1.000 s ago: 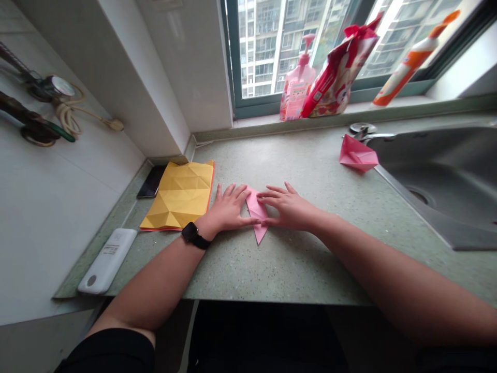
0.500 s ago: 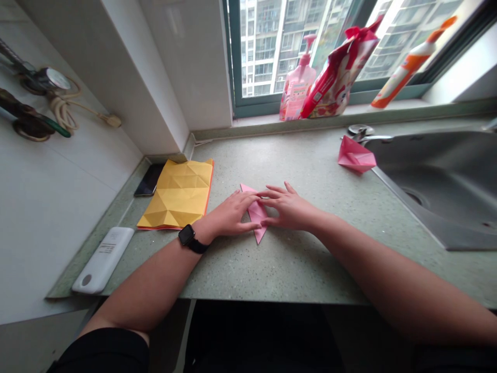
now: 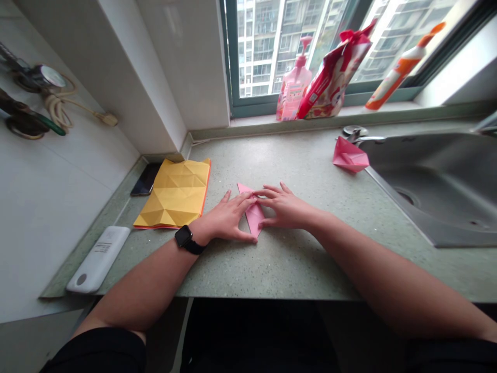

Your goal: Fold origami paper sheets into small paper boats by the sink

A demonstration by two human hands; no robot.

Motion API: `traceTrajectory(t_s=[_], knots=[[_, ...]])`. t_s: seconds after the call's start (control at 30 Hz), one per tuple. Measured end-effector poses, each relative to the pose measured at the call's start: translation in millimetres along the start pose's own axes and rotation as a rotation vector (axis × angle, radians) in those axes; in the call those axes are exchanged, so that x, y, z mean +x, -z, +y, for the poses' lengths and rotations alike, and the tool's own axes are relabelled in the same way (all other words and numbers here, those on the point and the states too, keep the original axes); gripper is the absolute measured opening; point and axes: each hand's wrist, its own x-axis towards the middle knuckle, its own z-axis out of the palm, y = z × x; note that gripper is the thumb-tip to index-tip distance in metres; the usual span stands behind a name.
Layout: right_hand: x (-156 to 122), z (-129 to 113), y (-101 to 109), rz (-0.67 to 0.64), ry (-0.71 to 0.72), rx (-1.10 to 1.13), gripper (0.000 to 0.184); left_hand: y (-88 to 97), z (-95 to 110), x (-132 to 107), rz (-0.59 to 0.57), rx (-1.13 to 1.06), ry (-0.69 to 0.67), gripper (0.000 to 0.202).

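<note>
A small folded pink paper (image 3: 253, 213) lies flat on the green speckled counter (image 3: 295, 259). My left hand (image 3: 226, 217), with a black watch on its wrist, lies over the paper's left side with fingers stretched out and pressing down. My right hand (image 3: 285, 206) rests flat on the paper's right side, its fingertips meeting the left hand's over the top of the paper. Only a narrow strip of pink shows between the two hands.
Creased yellow paper (image 3: 174, 192) lies to the left, beside a dark phone (image 3: 145, 179) and a white remote-like device (image 3: 99, 259). Another folded pink paper (image 3: 349, 155) sits near the steel sink (image 3: 435, 176). Bottles and a red pouch (image 3: 330, 77) stand on the windowsill.
My left hand slid rightward onto the pink paper and now covers more of it. My right hand stayed in place. The lower tip of the paper is now mostly hidden.
</note>
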Motion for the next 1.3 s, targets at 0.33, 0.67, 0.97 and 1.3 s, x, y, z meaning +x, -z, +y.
traceTrajectory(t_s=[0.33, 0.67, 0.97, 1.3], knots=[[3, -6, 7, 0.149, -0.053, 0.101, 0.044, 2.8, -9, -4, 0.444, 0.036, 0.171, 0.023], [4, -18, 10, 0.243, -0.192, 0.225, 0.055, -1.1, -3, -4, 0.355, -0.028, -0.023, 0.048], [4, -18, 14, 0.242, -0.284, 0.409, 0.054, -3.8, -9, -4, 0.378, -0.108, -0.129, 0.067], [2, -7, 17, 0.293, -0.365, 0.434, 0.053, 6.1, -3, -5, 0.407, -0.029, -0.078, 0.025]])
